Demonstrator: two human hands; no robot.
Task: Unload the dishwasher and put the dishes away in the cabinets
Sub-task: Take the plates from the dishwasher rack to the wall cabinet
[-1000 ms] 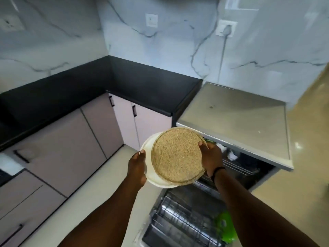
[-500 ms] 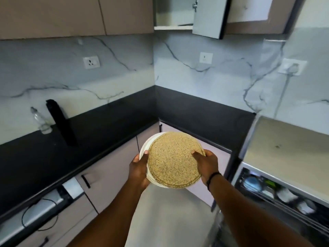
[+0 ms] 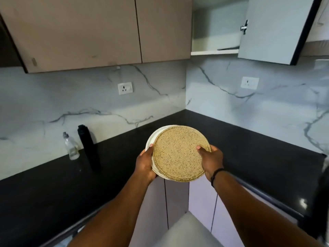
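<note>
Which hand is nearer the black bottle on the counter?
Left. The left hand grips the plates' left edge, toward the black bottle; the right hand holds the far edge.

A home kitchen: black countertop [image 3: 53, 184], marble backsplash [image 3: 89, 104], wall cabinets [image 3: 80, 32].

I see a black L-shaped countertop [image 3: 240, 139] wrapping the corner under the marble wall. On its left run, a clear spray bottle [image 3: 70, 146] and a tall black bottle [image 3: 88, 148] stand upright, just beside each other, against the wall.
</note>
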